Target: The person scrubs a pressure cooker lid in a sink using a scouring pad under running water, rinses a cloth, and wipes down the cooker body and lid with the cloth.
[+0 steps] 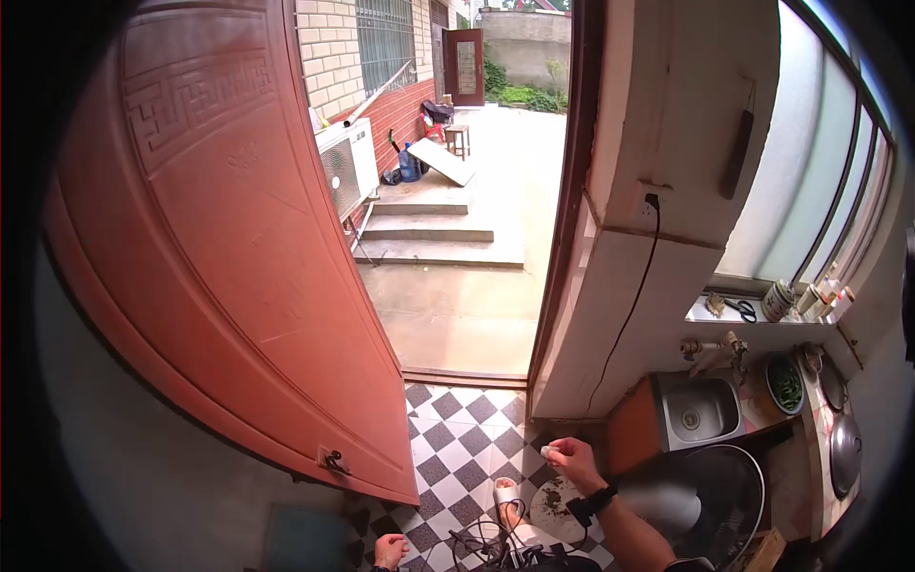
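Note:
My right hand (572,458) reaches forward at the lower middle, its thumb and fingers pinched on a small white object (546,450) whose kind I cannot make out. A dark band (596,500) circles that wrist. Below the hand, on the floor, lies a round whitish board or lid (556,505) with dark bits scattered on it. My left hand (391,550) hangs low near the bottom edge, with its fingers curled inward and no object showing in them. Black cables (486,543) hang in a tangle between the two hands.
A red door (238,257) stands open on the left, above checkered floor tiles (467,448). Outside are steps (434,234) and an air-conditioner unit (348,167). At right are a sink (701,410), a bowl of greens (784,389), a lidded pot (844,453) and a large dark basin (724,529).

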`<state>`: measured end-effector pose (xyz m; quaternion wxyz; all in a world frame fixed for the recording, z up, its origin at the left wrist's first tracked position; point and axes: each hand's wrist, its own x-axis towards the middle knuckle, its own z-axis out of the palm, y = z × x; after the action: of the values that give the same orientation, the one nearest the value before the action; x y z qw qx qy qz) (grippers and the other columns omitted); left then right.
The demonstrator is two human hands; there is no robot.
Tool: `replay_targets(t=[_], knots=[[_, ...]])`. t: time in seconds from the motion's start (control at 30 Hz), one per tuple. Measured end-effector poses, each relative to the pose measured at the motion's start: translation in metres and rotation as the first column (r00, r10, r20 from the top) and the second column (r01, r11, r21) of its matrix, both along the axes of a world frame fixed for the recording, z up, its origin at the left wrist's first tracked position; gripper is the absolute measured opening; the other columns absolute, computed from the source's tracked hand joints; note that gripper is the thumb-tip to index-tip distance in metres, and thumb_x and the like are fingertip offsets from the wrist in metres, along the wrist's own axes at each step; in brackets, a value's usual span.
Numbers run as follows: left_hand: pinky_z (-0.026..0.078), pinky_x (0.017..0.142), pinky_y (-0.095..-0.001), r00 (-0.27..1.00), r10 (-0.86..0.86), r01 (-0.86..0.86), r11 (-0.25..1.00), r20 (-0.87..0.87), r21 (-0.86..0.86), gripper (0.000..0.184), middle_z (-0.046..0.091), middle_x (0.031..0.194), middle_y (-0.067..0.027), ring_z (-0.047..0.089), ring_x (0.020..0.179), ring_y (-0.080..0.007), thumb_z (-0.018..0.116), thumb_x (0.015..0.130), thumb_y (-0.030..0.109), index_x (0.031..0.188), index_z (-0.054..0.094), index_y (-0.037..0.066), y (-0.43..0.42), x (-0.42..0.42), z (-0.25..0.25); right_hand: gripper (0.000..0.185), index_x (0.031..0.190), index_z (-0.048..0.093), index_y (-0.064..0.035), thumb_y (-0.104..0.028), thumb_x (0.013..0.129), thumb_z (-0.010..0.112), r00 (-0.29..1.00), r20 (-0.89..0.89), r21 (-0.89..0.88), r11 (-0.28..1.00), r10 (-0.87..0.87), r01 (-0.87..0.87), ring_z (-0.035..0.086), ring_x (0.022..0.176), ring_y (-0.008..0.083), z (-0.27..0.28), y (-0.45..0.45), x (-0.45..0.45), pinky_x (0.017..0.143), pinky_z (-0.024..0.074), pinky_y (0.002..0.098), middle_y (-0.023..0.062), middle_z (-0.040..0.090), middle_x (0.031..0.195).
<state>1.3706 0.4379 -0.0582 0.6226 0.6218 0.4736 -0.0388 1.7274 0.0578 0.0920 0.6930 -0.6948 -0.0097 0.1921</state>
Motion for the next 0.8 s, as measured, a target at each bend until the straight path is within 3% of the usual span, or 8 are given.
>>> replay_targets(t=[0.03,0.1,0.13,0.17,0.2,0.4,0.7,0.8], knots=[[0.057,0.057,-0.034,0.964,-0.254,0.221,0.931,0.084,0.29,0.026,0.075,0.089,-0.0115,0.069,0.067,-0.0208,0.063,0.096,0.008,0.12,0.072,0.003,0.03,-0.026,-0.08,0.016,0.109,0.069,0.0028,-0.001,0.094,0.074,0.998,0.041,0.062,0.997,0.053,-0.055,0.068,0.078,0.0122,-0.01,0.014,0.031,0.07,0.0561,0.027,0.0083,0.074,0.089],[0.052,0.049,-0.0336,0.999,-0.022,0.028,0.984,-0.039,0.176,0.019,0.074,0.081,-0.0092,0.065,0.058,-0.0196,0.068,0.094,0.013,0.11,0.075,0.004,0.032,-0.034,-0.095,0.018,0.11,0.069,0.0033,-0.001,0.094,0.074,0.997,-0.018,0.1,0.993,0.07,-0.068,0.068,0.077,0.0121,-0.016,0.054,0.099,0.069,0.0557,0.0269,0.0081,0.074,0.088],[0.053,0.052,-0.0393,0.99,0.104,-0.11,0.992,-0.09,-0.062,0.018,0.074,0.084,-0.0084,0.068,0.065,-0.0223,0.073,0.093,0.021,0.104,0.075,0.006,0.028,-0.034,-0.063,0.019,0.112,0.068,0.0039,-0.001,0.094,0.074,0.994,-0.083,0.12,0.991,0.072,-0.062,0.068,0.077,0.0119,-0.019,0.071,0.124,0.069,0.0553,0.0267,0.0079,0.073,0.088],[0.053,0.052,-0.0393,0.97,0.175,-0.197,0.973,-0.17,-0.12,0.018,0.074,0.084,-0.0084,0.068,0.065,-0.0224,0.073,0.093,0.021,0.104,0.075,0.006,0.032,-0.02,-0.044,0.025,0.114,0.07,0.0042,-0.007,0.093,0.076,0.994,-0.067,0.065,0.994,0.09,-0.086,0.07,0.079,0.013,-0.015,0.091,0.153,0.069,0.0566,0.0265,0.0088,0.076,0.09],[0.053,0.052,-0.0394,0.954,0.22,-0.248,0.961,-0.203,-0.125,0.018,0.074,0.084,-0.0084,0.068,0.065,-0.0224,0.073,0.093,0.021,0.104,0.075,0.007,0.041,0.001,-0.033,0.027,0.116,0.069,0.0045,-0.009,0.093,0.077,0.992,-0.05,-0.031,0.993,0.114,-0.116,0.071,0.08,0.0136,0.002,0.111,0.179,0.068,0.0572,0.0268,0.0103,0.076,0.093],[0.053,0.052,-0.0399,0.909,0.363,-0.397,0.904,-0.204,-0.161,0.018,0.074,0.084,-0.0082,0.068,0.065,-0.0226,0.073,0.093,0.021,0.103,0.075,0.007,0.094,0.157,-0.018,0.028,0.119,0.07,0.0032,-0.008,0.094,0.076,0.977,-0.012,0.024,0.976,0.215,-0.215,0.073,0.086,0.015,0.014,0.217,0.338,0.074,0.0612,0.0287,0.0118,0.077,0.101],[0.053,0.052,-0.0407,0.965,0.246,-0.26,0.944,-0.093,-0.201,0.018,0.074,0.084,-0.0079,0.068,0.066,-0.0229,0.073,0.093,0.022,0.103,0.075,0.007,0.222,0.431,-0.095,0.024,0.117,0.068,0.0015,-0.014,0.099,0.075,0.972,-0.111,-0.157,0.962,0.208,-0.224,0.073,0.09,0.0174,0.005,0.368,0.56,0.074,0.0611,0.0297,0.0122,0.077,0.106],[0.053,0.052,-0.0409,0.976,0.217,-0.215,0.962,-0.005,-0.168,0.018,0.074,0.085,-0.0079,0.068,0.066,-0.023,0.072,0.094,0.022,0.103,0.075,0.007,0.289,0.529,-0.063,0.025,0.115,0.069,-0.0003,-0.019,0.099,0.075,0.954,-0.062,-0.2,0.933,0.292,-0.299,0.072,0.088,0.0165,0.033,0.437,0.617,0.073,0.0604,0.0297,0.0106,0.077,0.102]])
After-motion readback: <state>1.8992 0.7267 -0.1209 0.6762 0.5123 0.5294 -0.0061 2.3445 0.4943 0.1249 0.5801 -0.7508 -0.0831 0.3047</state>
